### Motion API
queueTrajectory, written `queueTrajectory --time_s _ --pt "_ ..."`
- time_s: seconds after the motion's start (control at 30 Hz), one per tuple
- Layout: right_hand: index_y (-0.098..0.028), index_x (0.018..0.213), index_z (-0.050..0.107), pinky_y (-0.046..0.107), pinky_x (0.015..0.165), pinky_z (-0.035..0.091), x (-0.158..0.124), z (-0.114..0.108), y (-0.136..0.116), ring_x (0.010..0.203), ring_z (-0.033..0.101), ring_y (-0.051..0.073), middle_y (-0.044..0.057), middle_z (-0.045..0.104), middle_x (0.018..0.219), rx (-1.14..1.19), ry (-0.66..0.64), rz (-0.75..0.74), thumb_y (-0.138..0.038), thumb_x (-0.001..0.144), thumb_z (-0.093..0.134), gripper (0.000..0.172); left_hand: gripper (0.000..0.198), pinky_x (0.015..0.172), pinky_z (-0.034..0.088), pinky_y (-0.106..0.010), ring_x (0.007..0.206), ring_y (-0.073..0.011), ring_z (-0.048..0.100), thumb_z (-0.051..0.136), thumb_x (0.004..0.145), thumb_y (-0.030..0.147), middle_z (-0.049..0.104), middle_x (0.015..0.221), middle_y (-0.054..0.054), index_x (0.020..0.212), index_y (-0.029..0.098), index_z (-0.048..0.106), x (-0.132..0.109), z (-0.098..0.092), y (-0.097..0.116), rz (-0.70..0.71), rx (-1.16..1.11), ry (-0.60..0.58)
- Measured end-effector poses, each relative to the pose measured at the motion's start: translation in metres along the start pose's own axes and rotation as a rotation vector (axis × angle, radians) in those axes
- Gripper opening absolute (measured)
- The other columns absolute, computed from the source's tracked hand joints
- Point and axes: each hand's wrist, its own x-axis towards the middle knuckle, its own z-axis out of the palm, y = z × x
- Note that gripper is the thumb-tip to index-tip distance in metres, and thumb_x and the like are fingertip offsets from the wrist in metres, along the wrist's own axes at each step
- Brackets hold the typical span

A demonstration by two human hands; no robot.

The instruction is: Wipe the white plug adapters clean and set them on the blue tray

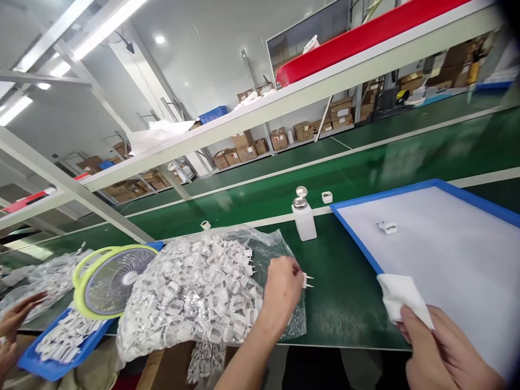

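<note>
Item 1, far left: a co-worker's hand (16, 317) at the frame edge, fingers loosely extended over a clear bag of white parts (44, 279).

Item 2: blue tray (49, 368), lower left, holding rows of white plug parts; a yellow-green desk fan (111, 281) lies tilted across its upper end.

Item 3: large clear plastic bag (280, 244), opened flat on the green bench (345, 292), with a heap of white plug adapters (190, 295) on it.

Item 4: left hand (282, 292). Forearm rises from the bottom edge, angled up and to the right; the wrist is bent so the back of the hand faces the camera. Fingers are curled together, pinching a white plug adapter (305, 280) at the heap's right edge; its two metal prongs stick out to the right of the fingertips.

Item 5: white dispenser bottle (304, 221) with metal top and lid flipped up, standing upright just behind the bag. A small white part (327, 197) sits behind it.

Item 6: blue-rimmed white board (353, 238), right, with one loose white adapter (387, 227) lying on it.

Item 7: right hand (441, 352), lower right corner, over the board's near edge, palm down. Thumb and fingers press together on a folded white cloth (402, 300), which projects up and to the left from the grip.
</note>
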Motion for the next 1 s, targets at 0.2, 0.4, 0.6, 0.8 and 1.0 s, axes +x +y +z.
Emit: queueTrajectory --time_s 0.2,0.4,0.6,0.8,1.0 --pt "-0.021 0.095 0.068 0.025 0.063 0.045 0.013 0.006 -0.036 0.071 0.059 0.017 0.002 0.061 0.082 -0.034 -0.19 -0.098 -0.047 0.102 0.048 0.033 0.015 0.066 0.047 -0.028 0.073 -0.02 0.065 0.062 0.085 0.019 0.072 0.08 -0.008 0.087 0.015 0.076 -0.004 0.045 0.034 0.082 -0.202 -0.082" --pt "-0.022 0.101 0.066 0.027 0.062 0.045 0.013 0.022 -0.014 0.07 0.058 0.017 0.003 0.059 0.086 -0.105 -0.282 -0.191 -0.034 0.106 0.039 0.03 0.059 0.079 0.052 -0.031 0.084 -0.0188 0.062 0.07 0.078 0.012 0.067 0.111 -0.008 0.136 0.021 0.06 -0.013 0.048 0.004 0.213 -0.382 -0.212" --pt "-0.022 0.098 0.063 0.031 0.069 0.046 0.017 0.05 -0.006 0.081 0.06 0.019 0.004 0.058 0.091 -0.18 -0.466 -0.323 -0.019 0.103 0.039 0.024 0.036 0.088 0.05 -0.036 0.096 -0.0222 0.062 0.052 0.085 0.002 0.068 0.099 -0.006 0.109 0.02 0.071 -0.01 0.063 -0.004 0.367 -0.381 -0.158" --pt "-0.021 0.092 0.057 0.031 0.069 0.044 0.019 0.054 0.005 0.079 0.058 0.018 0.002 0.055 0.09 -0.255 -0.515 -0.423 -0.009 0.099 0.039 0.023 0.058 0.09 0.054 -0.032 0.102 -0.0195 0.063 0.044 0.081 -0.007 0.063 0.113 -0.007 0.125 0.024 0.065 -0.011 0.068 -0.003 0.413 -0.436 -0.161" --pt "-0.019 0.094 0.058 0.035 0.07 0.042 -0.001 0.051 0.013 0.077 0.054 0.02 0.004 0.056 0.088 -0.337 -0.451 -0.58 -0.008 0.099 0.039 0.022 0.061 0.079 0.058 -0.025 0.104 -0.018 0.062 0.035 0.078 -0.01 0.06 0.116 -0.009 0.117 0.022 0.068 -0.009 0.074 -0.002 0.438 -0.507 -0.157"
